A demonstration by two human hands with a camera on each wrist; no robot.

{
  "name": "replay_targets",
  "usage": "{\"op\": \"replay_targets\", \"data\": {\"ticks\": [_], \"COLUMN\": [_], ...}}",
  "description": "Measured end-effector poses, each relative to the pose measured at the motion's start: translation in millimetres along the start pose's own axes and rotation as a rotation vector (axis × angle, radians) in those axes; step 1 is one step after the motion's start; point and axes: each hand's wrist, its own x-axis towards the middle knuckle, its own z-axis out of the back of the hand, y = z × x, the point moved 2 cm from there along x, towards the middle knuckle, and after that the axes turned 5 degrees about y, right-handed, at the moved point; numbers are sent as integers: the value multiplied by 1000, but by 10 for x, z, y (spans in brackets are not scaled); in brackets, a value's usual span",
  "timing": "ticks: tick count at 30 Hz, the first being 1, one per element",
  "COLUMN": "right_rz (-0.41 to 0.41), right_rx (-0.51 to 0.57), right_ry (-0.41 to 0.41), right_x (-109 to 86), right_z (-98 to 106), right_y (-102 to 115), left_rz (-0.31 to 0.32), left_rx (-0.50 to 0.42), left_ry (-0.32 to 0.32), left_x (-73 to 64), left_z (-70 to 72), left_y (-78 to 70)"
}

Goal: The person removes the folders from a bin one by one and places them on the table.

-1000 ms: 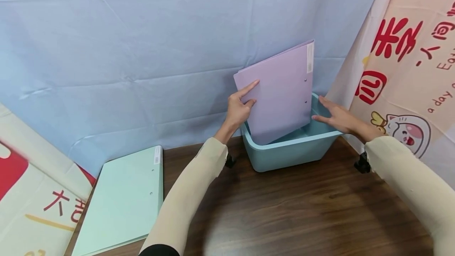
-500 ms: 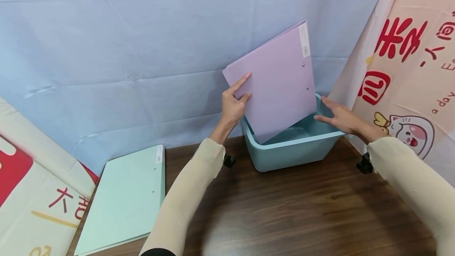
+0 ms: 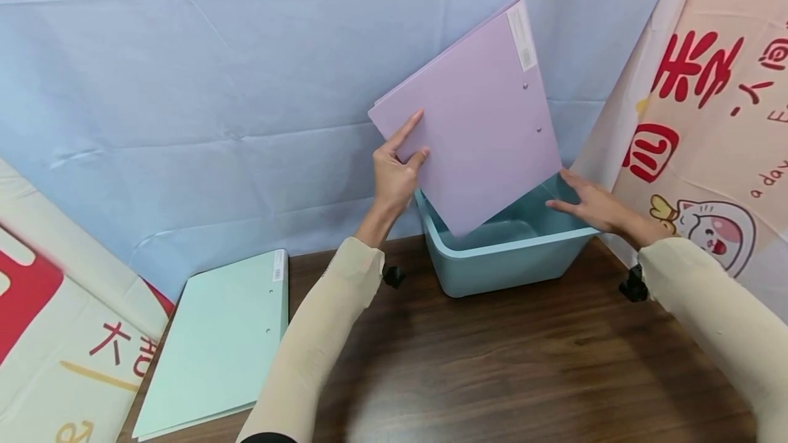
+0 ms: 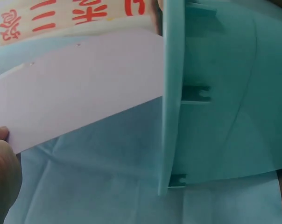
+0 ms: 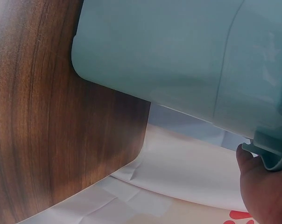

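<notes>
A light purple file folder (image 3: 474, 122), with a white label and two rivets along one side, tilts above the blue-green plastic bin (image 3: 511, 269). My left hand (image 3: 394, 180) pinches its left edge, thumb on the near face and index finger stretched along it. The folder's lowest corner overlaps the bin's opening in the head view. At the bin's right end my right hand (image 3: 594, 205) holds the rim, thumb on the inner side. In the right wrist view a fingertip (image 5: 243, 156) shows under the rim, against the outer wall.
A mint green file folder (image 3: 215, 344) lies flat at the left of the dark wooden table (image 3: 492, 368). A pale blue cloth (image 3: 246, 87) hangs behind. Printed cloths with red characters (image 3: 708, 128) stand at the right and left sides.
My left hand has moved up and left, raising the purple folder and tilting it further, so its lower part has come up out of the bin. My right hand stays at the rim.
</notes>
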Motion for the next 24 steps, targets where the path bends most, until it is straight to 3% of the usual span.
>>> {"op": "replay_targets", "data": {"ticks": [9,15,20,24], "right_rz": [21,26,27,30], "right_rx": [-4,-9,-17,-5], "right_ry": [-19,-16,-16,-18], "right_x": [-10,-26,-21,-23], "right_z": [-7,2,-4,-1], "right_y": [0,14,-9,-2], "left_rz": [-27,-34,-44,-53], "left_rx": [6,-96,-175,-226], "left_ry": [-78,-158,-176,-187], "left_x": [-9,8,37,42], "left_z": [124,251,366,426], "left_y": [-138,-148,-72,-127]}}
